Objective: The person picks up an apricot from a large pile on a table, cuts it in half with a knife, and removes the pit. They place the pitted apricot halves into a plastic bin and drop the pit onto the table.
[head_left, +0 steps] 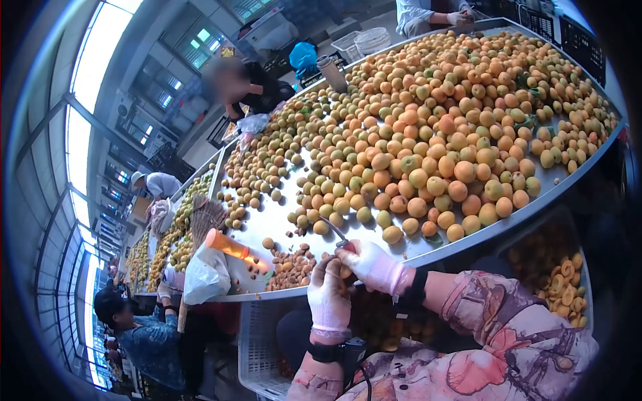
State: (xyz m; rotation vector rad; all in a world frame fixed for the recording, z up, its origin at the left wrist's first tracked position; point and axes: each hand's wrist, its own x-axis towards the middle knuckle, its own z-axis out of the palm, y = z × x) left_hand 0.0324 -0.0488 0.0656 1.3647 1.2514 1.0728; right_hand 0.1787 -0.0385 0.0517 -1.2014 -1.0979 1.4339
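My right hand (378, 266), in a white glove, grips a small curved knife (341, 235) with its thin blade pointing up and left. Close beside it, my gloved left hand (329, 304) is closed, fingers curled round an apricot (346, 272) that is mostly hidden. Both hands are at the near edge of a metal table (428, 252). Just beyond the left hand lies a pile of brown apricot pits (292, 269). A large heap of orange and greenish apricots (435, 144) spreads over the table.
An orange cylinder (227, 244), a white plastic bag (206, 275) and a straw broom (206, 217) are to the left. A crate (261, 347) stands below the table, and halved apricots (565, 291) fill a container at right. A thermos (332, 73) stands at the far edge. Several people work around.
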